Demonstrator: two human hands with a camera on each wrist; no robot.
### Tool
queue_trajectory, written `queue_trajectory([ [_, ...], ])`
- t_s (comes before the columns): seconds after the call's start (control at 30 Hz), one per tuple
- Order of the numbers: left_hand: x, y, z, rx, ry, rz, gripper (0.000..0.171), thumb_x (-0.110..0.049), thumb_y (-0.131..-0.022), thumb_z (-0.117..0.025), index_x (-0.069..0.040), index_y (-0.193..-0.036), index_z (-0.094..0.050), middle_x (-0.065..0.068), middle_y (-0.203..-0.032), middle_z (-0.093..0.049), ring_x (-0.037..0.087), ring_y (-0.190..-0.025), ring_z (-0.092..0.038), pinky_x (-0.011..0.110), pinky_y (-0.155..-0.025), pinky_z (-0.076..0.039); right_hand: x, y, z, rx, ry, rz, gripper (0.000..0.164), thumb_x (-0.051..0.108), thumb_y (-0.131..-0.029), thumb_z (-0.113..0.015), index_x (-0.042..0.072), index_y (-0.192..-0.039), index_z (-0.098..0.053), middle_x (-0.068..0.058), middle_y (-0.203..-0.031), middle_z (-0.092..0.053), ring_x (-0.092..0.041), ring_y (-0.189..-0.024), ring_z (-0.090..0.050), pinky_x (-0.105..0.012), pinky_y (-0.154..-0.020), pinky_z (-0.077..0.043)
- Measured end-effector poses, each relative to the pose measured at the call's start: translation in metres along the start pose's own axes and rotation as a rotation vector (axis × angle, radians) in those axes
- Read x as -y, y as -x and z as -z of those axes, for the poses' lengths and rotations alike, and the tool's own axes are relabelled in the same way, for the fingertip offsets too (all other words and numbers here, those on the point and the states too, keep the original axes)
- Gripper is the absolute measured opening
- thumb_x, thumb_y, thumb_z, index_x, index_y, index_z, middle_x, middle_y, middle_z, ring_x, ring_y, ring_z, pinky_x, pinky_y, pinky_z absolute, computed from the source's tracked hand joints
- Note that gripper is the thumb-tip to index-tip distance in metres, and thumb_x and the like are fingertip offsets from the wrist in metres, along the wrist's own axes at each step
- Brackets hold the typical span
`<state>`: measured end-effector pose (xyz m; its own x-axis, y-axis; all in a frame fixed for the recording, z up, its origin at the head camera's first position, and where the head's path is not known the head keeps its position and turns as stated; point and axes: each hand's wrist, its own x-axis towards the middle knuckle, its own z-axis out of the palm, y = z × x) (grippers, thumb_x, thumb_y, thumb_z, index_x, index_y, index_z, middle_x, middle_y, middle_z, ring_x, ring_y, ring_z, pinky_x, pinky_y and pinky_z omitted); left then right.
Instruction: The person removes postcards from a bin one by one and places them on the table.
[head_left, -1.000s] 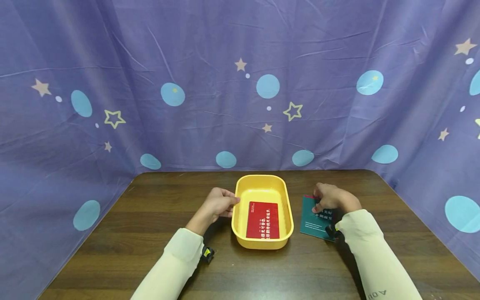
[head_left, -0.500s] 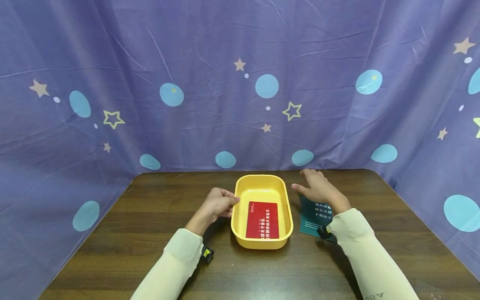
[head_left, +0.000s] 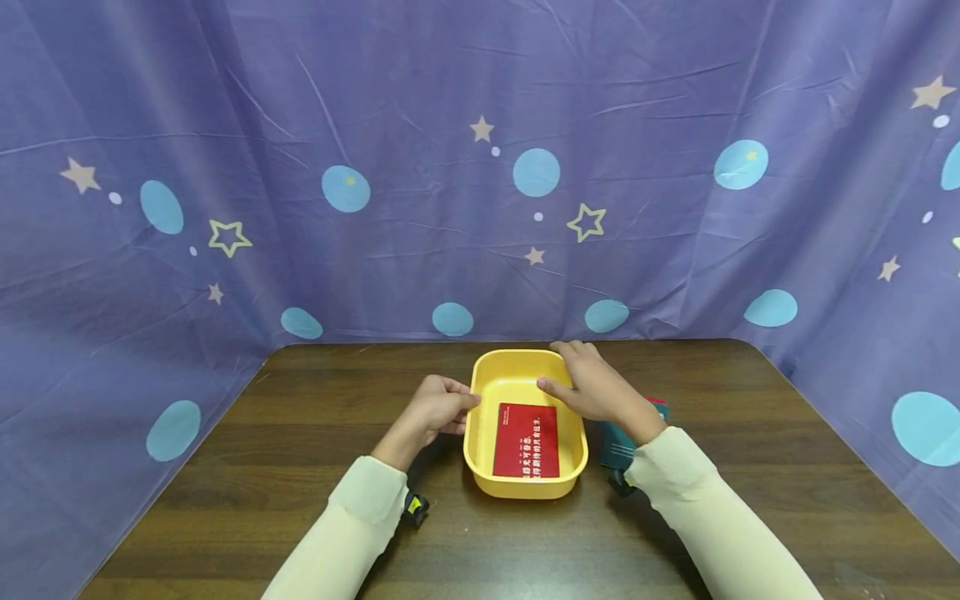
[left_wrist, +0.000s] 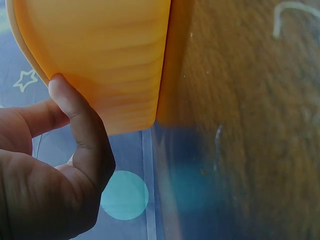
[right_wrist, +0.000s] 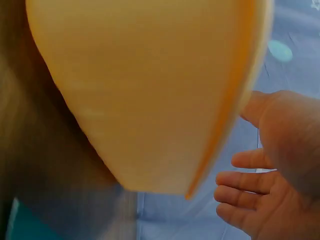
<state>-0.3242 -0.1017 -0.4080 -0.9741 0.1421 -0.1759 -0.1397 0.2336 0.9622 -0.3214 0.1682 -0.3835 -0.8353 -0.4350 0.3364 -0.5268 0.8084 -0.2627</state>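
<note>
A yellow plastic tray (head_left: 525, 488) stands on the table with a red booklet (head_left: 526, 442) lying flat in it, white characters printed on its cover. At the tray's left rim my left hand (head_left: 435, 408) pinches the edge, thumb at the rim and fingers against the outer wall, as the left wrist view of that hand (left_wrist: 60, 165) also shows. My right hand (head_left: 596, 387) hangs over the right rim near the far corner, fingers spread and holding nothing. Partly hidden under the right forearm lies a teal booklet (head_left: 617, 448) with a red edge.
The brown wooden table (head_left: 300, 467) carries the tray near its middle. Behind it hangs a purple curtain (head_left: 420, 167) with stars and blue dots. In the right wrist view a corner of the teal booklet (right_wrist: 30, 225) shows at lower left.
My right hand has left the teal booklet, lifted, and moved left to the tray's right rim. The left hand and the tray have stayed in place.
</note>
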Motion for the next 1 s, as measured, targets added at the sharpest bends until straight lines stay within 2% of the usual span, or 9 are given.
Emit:
queue_trajectory([
  [0.17,0.0,0.001,-0.001,-0.004,0.006,-0.002,0.014,-0.005,-0.089,-0.067,0.006,-0.094,-0.06,0.016,-0.077,-0.063,0.011,-0.051,-0.057,0.023,-0.045,-0.055,0.014,0.0,-0.011,0.041,-0.001,0.025,0.074,0.049,-0.091,-0.064,-0.002,-0.141,-0.043,-0.016,-0.135,-0.049,-0.03,-0.122,-0.043,-0.045,-0.103,-0.044],
  [0.47,-0.001,0.004,-0.002,-0.005,0.005,-0.01,0.012,-0.004,-0.089,-0.066,0.005,-0.094,-0.061,0.02,-0.079,-0.065,0.012,-0.052,-0.058,0.025,-0.046,-0.056,0.026,0.001,-0.027,0.165,-0.014,0.039,0.075,0.048,-0.088,-0.068,0.002,-0.142,-0.045,-0.015,-0.137,-0.05,-0.028,-0.126,-0.045,-0.043,-0.105,-0.042],
  [0.6,-0.002,0.004,-0.002,-0.001,0.001,-0.006,0.013,-0.005,-0.088,-0.066,0.006,-0.094,-0.061,0.02,-0.079,-0.064,0.012,-0.051,-0.058,0.025,-0.046,-0.056,0.027,0.001,-0.032,0.226,0.033,0.03,0.077,0.053,-0.088,-0.067,0.004,-0.143,-0.045,-0.012,-0.136,-0.053,-0.026,-0.124,-0.048,-0.041,-0.103,-0.045],
  [0.77,-0.002,0.004,-0.001,-0.001,0.0,-0.004,0.013,-0.005,-0.088,-0.067,0.005,-0.095,-0.061,0.017,-0.077,-0.064,0.012,-0.051,-0.057,0.024,-0.046,-0.056,0.029,0.0,-0.034,0.29,0.104,0.033,0.083,0.061,-0.084,-0.065,0.007,-0.144,-0.045,-0.007,-0.129,-0.059,-0.02,-0.113,-0.055,-0.04,-0.095,-0.05],
  [0.83,-0.002,0.003,0.0,-0.003,0.0,-0.002,0.013,-0.005,-0.088,-0.067,0.005,-0.095,-0.061,0.017,-0.076,-0.064,0.012,-0.051,-0.058,0.025,-0.046,-0.056,0.03,0.001,-0.035,0.316,0.159,0.057,0.086,0.065,-0.084,-0.063,0.007,-0.144,-0.044,-0.007,-0.128,-0.06,-0.02,-0.113,-0.055,-0.041,-0.096,-0.049],
  [1.0,-0.002,0.003,-0.001,0.001,0.001,-0.006,0.013,-0.005,-0.088,-0.066,0.005,-0.095,-0.061,0.018,-0.079,-0.064,0.013,-0.053,-0.059,0.025,-0.047,-0.056,0.032,0.005,-0.037,0.367,0.288,0.096,0.097,0.077,-0.08,-0.053,0.008,-0.147,-0.04,-0.006,-0.138,-0.053,-0.025,-0.124,-0.047,-0.045,-0.108,-0.036],
])
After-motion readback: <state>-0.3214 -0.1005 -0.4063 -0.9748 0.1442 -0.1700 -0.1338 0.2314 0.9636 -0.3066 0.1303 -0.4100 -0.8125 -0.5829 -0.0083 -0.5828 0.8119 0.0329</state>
